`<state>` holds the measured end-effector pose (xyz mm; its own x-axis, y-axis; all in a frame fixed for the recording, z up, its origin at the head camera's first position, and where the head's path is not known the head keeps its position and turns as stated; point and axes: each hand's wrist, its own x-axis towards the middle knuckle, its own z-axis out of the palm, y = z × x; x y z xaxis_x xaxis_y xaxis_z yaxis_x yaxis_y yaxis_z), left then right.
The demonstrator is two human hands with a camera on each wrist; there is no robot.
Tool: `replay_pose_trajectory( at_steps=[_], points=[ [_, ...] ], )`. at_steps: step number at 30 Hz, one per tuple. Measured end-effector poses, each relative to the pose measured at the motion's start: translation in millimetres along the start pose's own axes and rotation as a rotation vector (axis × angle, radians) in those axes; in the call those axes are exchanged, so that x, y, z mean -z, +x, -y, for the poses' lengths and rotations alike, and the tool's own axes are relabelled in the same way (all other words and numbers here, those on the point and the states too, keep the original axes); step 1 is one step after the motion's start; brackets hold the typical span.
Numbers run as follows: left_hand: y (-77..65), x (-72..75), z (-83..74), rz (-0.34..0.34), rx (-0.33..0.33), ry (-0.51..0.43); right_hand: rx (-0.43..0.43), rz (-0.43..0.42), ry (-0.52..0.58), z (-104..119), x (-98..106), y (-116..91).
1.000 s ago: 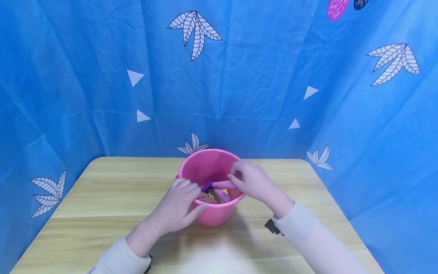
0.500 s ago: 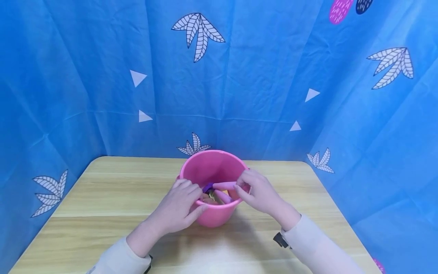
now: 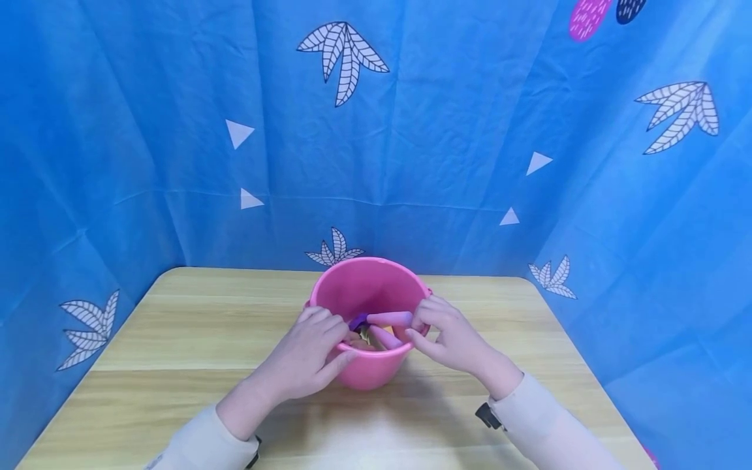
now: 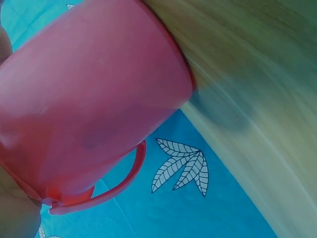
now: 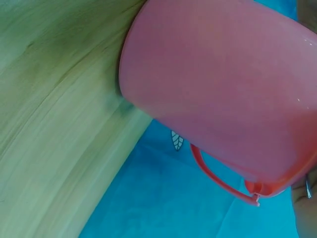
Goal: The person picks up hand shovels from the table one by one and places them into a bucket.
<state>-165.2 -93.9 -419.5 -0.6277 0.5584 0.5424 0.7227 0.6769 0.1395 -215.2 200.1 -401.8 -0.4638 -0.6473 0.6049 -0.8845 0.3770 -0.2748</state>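
A pink bucket (image 3: 365,373) stands on the table, its mouth facing up. My left hand (image 3: 302,356) grips the rim at the front left, fingers over the edge and thumb outside. On the right side, my right hand (image 3: 452,336) holds the rim, fingers curled over it and thumb at the front edge. Inside the bucket lie two pink tapered pieces, an upper one (image 3: 389,318) and a lower one (image 3: 384,337). Beside them are a purple piece (image 3: 358,321) and a brownish piece (image 3: 361,344), partly hidden by the rim and left fingers. A red handle (image 4: 126,186) hangs behind the bucket.
The wooden table (image 3: 194,326) has rounded far corners and spreads out on both sides of the bucket. A blue curtain (image 3: 446,130) with white leaf prints surrounds it at the back and sides. A black strap (image 3: 487,415) shows at the right sleeve.
My right hand has moved right and slightly down, off the upper pink piece and onto the bucket's right rim. The left hand stays on the rim.
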Motion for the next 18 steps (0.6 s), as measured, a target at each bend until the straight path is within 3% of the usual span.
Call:
replay_pose_trajectory(
  at_steps=[9, 18],
  points=[
    [1.2, 9.5, -2.1, 0.064, 0.02, -0.02, -0.008, 0.048, 0.005, 2.0, 4.9, -0.1],
    [0.8, 17.0, -3.0, 0.111, 0.047, -0.082, -0.046, 0.129, -0.089, 8.3, 15.6, 2.9]
  ],
)
